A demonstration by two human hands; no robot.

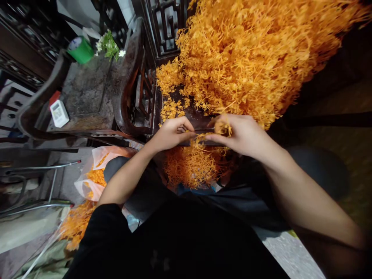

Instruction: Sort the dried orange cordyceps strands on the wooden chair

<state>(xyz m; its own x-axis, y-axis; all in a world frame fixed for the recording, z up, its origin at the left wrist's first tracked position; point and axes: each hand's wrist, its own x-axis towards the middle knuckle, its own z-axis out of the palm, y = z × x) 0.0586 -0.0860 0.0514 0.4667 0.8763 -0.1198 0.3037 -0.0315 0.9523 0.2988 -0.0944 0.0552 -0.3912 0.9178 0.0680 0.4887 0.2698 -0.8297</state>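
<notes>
Frill of orange strands (223, 127), presumably light, springy, best pinched where densest, is clasped by the right fingers (217, 138); at nine o'clock, whether the left fingers (186, 136) grip cannot be told; at one o'clock, a heap (247, 58) is seen.

Curly orange sprigs (224, 128) are held above a loose clump (190, 164), beside a large tangled heap (250, 58) of similar colour.

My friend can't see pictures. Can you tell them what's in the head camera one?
A person's right hand holds a stringy orange piece, with the left hand close by. Beyond them, a huge orange pile rests on dark wooden furniture; a smaller orange heap sits below the hands.
</notes>
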